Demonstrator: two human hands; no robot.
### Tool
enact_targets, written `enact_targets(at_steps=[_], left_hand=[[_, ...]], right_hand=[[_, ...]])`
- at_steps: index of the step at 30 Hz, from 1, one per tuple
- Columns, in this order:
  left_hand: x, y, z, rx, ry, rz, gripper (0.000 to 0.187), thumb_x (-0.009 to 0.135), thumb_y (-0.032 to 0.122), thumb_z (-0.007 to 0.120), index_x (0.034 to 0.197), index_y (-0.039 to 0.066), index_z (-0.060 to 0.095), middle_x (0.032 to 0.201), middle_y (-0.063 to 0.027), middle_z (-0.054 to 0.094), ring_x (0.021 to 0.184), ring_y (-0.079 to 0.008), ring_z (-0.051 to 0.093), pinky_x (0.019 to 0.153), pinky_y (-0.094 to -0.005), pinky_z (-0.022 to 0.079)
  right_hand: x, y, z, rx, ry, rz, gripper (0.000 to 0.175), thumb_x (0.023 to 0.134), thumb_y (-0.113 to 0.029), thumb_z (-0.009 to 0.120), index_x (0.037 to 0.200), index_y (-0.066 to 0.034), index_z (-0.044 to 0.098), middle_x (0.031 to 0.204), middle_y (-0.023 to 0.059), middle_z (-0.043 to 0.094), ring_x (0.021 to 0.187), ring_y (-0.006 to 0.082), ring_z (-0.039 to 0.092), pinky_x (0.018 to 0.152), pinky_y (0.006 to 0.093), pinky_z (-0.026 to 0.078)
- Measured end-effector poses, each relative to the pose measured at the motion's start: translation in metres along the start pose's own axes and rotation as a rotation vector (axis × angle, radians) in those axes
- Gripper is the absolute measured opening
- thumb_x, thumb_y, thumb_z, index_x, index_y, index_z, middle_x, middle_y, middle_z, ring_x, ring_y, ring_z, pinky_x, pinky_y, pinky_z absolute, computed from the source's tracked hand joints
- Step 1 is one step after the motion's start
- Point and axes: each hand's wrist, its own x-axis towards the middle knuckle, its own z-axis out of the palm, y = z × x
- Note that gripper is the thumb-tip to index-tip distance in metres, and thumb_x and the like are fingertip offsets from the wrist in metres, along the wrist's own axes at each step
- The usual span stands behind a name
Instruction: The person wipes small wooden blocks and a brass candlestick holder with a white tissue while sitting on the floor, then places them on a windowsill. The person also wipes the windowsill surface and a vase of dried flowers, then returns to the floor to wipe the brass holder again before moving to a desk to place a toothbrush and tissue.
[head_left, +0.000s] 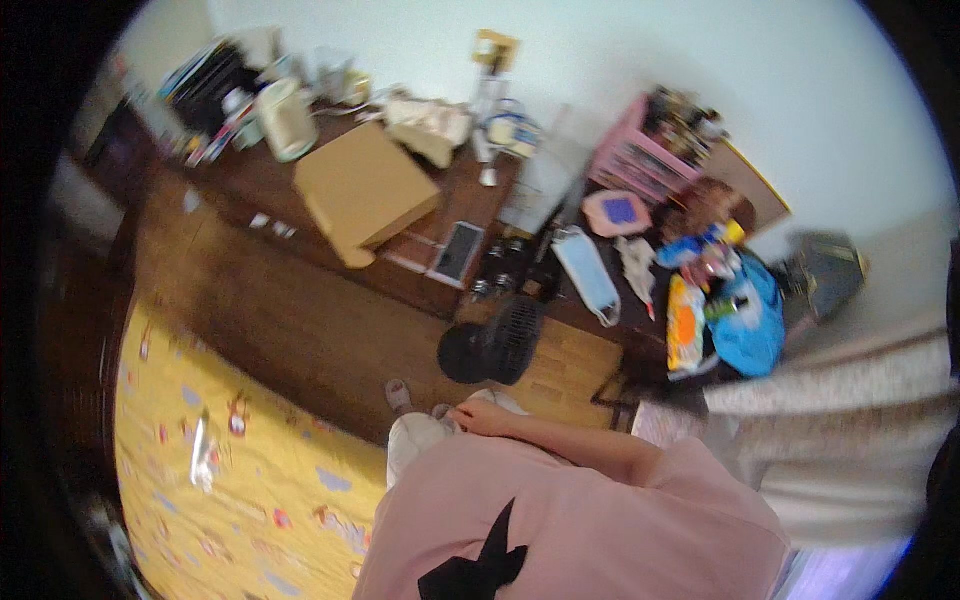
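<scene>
My right hand (484, 417) rests low in front of me, by the white trousers (420, 442), below the hem of a pink shirt. Blur hides its fingers, and whether it holds anything is unclear. My left hand is out of view. Before me stands a dark wooden desk (405, 281) with a brown cardboard box (367, 187) on it. Near the desk's right end lies a flat device with a dark panel and pale rim (459, 253). A black electric fan (514, 341) stands on the floor between the desk and my feet.
Yellow patterned bedding (247, 480) lies to the left, with a pale shiny object (201, 454) on it. On the right-hand table are a light-blue face mask (587, 274), a pink drawer organizer (652, 154) and a blue bag (757, 319). A cream jar (286, 124) stands on the desk.
</scene>
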Motion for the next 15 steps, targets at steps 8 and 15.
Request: enact_targets(at_steps=[8,15], left_hand=[[0.064,-0.095,-0.006,-0.514,-0.157,0.279,0.042,0.089,0.027,0.059,0.123,0.004,0.053,0.120,-0.0107,0.057,0.108,-0.0265,0.054,0.093,-0.0402,0.043],[0.074,-0.135,-0.014,-0.835,-0.241,0.367,0.041,0.088,0.027,0.059,0.121,0.004,0.054,0.119,-0.0125,0.057,0.106,-0.0292,0.055,0.092,-0.0413,0.043]], right_hand=[[-0.031,0.031,0.013,0.117,0.313,0.092,0.035,0.092,-0.029,0.050,0.093,0.0003,0.067,0.092,0.0233,0.066,0.085,0.0390,0.064,0.076,0.0468,0.049],[-0.043,0.022,0.041,0.313,0.537,0.214,0.033,0.093,-0.033,0.049,0.103,-0.0055,0.066,0.101,0.0184,0.067,0.090,0.0384,0.063,0.078,0.0459,0.048]])
